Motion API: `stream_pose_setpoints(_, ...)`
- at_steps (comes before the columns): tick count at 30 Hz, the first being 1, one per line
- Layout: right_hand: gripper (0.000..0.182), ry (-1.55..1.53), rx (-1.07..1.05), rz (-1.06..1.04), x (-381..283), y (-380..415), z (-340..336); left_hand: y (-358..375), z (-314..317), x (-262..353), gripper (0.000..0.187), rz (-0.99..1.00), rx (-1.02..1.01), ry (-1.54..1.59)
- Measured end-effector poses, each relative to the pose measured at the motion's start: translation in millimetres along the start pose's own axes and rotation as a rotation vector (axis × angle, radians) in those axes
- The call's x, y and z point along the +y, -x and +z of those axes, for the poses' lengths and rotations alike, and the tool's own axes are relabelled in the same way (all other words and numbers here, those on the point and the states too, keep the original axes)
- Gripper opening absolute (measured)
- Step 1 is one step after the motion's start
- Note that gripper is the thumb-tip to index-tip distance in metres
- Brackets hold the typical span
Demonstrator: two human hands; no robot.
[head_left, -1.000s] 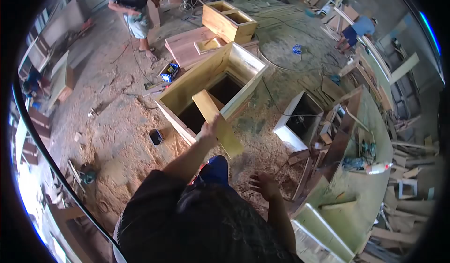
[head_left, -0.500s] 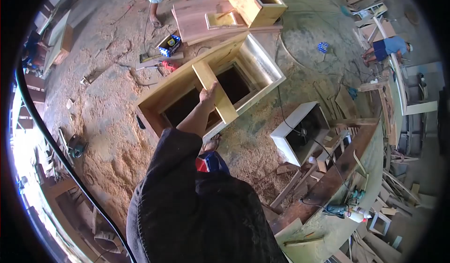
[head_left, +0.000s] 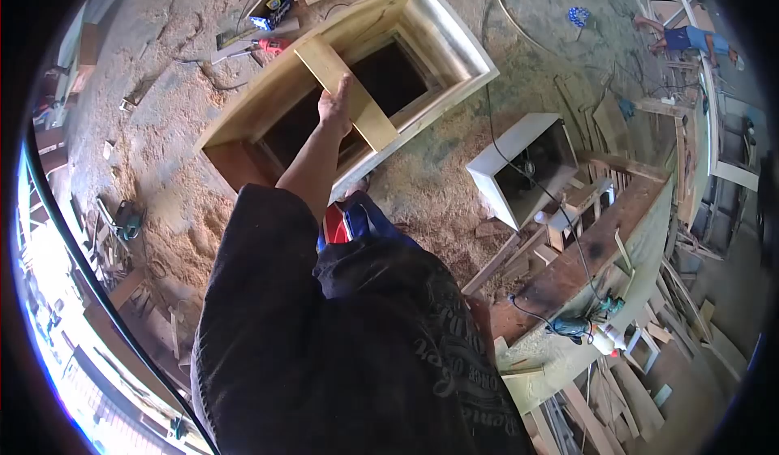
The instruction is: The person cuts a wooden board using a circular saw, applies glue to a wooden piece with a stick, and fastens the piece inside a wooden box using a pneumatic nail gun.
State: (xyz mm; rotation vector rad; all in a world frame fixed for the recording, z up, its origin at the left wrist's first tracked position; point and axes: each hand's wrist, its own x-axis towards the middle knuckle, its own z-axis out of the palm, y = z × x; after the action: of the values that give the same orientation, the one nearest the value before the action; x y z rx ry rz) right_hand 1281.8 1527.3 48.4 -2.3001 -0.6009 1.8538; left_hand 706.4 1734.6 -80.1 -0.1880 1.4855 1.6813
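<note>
My left hand [head_left: 334, 107] is closed on a pale wooden board [head_left: 372, 120], with the thumb lying along its top face. The board lies crosswise over a rectangular wooden cabinet box [head_left: 454, 94], reaching from its far long side to its near one. Inside the box, dark openings show on both sides of the board. The fingers beneath the board are partly hidden. My right hand is out of view.
Sawdust and shavings cover the floor [head_left: 430, 179]. Beyond the box lies a red power drill [head_left: 272, 45]. A smaller white-edged box [head_left: 507, 150] and a workbench [head_left: 584, 252] with a cable stand to the right. Another person [head_left: 694, 39] is at far right.
My view has tilted down, so the box sits higher and further left in the picture. My left hand keeps its hold on the board.
</note>
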Motion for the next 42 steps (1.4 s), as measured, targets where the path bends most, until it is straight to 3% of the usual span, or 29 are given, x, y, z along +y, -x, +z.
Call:
stream_pose_setpoints(3, 0.037, 0.027, -0.004, -0.007, -16.5, -3.1, -2.3, -6.5, -0.8, -6.3, 0.057, -0.033, -0.012, 0.092)
stream_pose_setpoints(5, 0.037, 0.044, -0.007, -0.003, -20.0, -7.0, -5.8, -20.5, -8.2, -18.7, 0.05, -0.041, 0.093, 0.031)
stream_pose_setpoints(11, 0.034, 0.139, -0.037, 0.0, -28.6, -30.2, -14.2, 7.3, 2.0, 7.2, 0.054, -0.064, 0.135, 0.063)
stream_pose_setpoints(15, 0.033, 0.195, -0.051, -0.013, -42.8, -40.9, -12.0, -17.1, -6.6, -16.6, 0.04, -0.022, 0.118, 0.03)
stream_pose_setpoints(17, 0.032, 0.207, -0.059, -0.02, -50.1, -49.4, -12.7, 5.9, 5.3, 11.9, 0.041, -0.018, 0.031, 0.031)
stream_pose_setpoints(19, 0.031, 0.228, -0.066, -0.021, -60.5, -56.5, -12.3, 31.7, 27.3, 58.1, 0.037, -0.221, -0.075, 0.219)
stream_pose_setpoints(20, 0.031, 0.233, -0.069, -0.025, -65.2, -60.2, -13.4, 34.4, 21.6, 69.3, 0.034, -0.219, -0.206, 0.148)
stream_pose_setpoints(22, 0.03, 0.251, -0.085, -0.039, -74.7, -73.7, -15.8, 42.1, 48.5, 90.2, 0.027, 0.03, -0.201, 0.199)
stream_pose_setpoints(25, 0.029, 0.28, -0.124, -0.081, -94.0, -101.9, -25.5, 61.0, 75.0, 122.0, 0.023, 0.245, -0.236, 0.096)
stream_pose_setpoints(26, 0.029, 0.296, -0.14, -0.101, -101.2, -113.9, -29.7, 54.9, 67.7, 121.3, 0.019, 0.245, -0.385, 0.06)
stream_pose_setpoints(27, 0.029, 0.324, -0.155, -0.134, -110.3, -126.7, -35.3, 55.8, 74.8, 115.8, 0.017, 0.277, -0.24, 0.093)
stream_pose_setpoints(30, 0.028, 0.542, -0.237, -0.322, -138.1, -176.8, -61.6, 67.2, 81.2, 99.2, 0.02, 0.25, -0.137, 0.144)
stream_pose_setpoints(33, 0.027, 0.907, -0.331, -0.702, -180.9, -235.2, -100.6, 86.7, 86.1, 81.2, 0.03, 0.149, -0.01, 0.093)
stream_pose_setpoints(35, 0.026, 0.976, -0.4, -0.886, -221.2, -273.6, -130.9, 103.9, 89.5, 69.2, 0.036, 0.084, -0.026, 0.106)
stream_pose_setpoints(36, 0.024, 0.556, -0.522, -0.468, -255.5, -273.4, -136.0, 108.3, 100.6, 63.7, 0.037, 0.127, 0.039, 0.126)
stream_pose_setpoints(37, 0.022, 0.097, -0.473, -0.086, -288.6, -275.5, -142.2, 112.8, 110.7, 60.8, 0.038, 0.166, 0.106, 0.145)
stream_pose_setpoints(38, 0.022, 0.103, -0.256, -0.142, -317.3, -254.8, -138.1, 120.2, 116.4, 62.2, 0.038, 0.168, 0.1, 0.169)
stream_pose_setpoints(39, 0.023, 0.247, -0.207, 0.048, -352.9, -288.0, -144.2, 125.5, 123.6, 63.1, 0.039, 0.156, 0.143, 0.177)
stream_pose_setpoints(40, 0.019, 0.379, -0.133, -0.04, -383.3, -283.5, -144.2, 129.1, 126.9, 62.9, 0.039, 0.162, 0.15, 0.175)
stream_pose_setpoints(42, 0.019, 0.247, -0.365, -0.031, -431.3, -334.5, -170.2, 127.0, 122.1, 54.2, 0.039, 0.198, 0.157, 0.184)
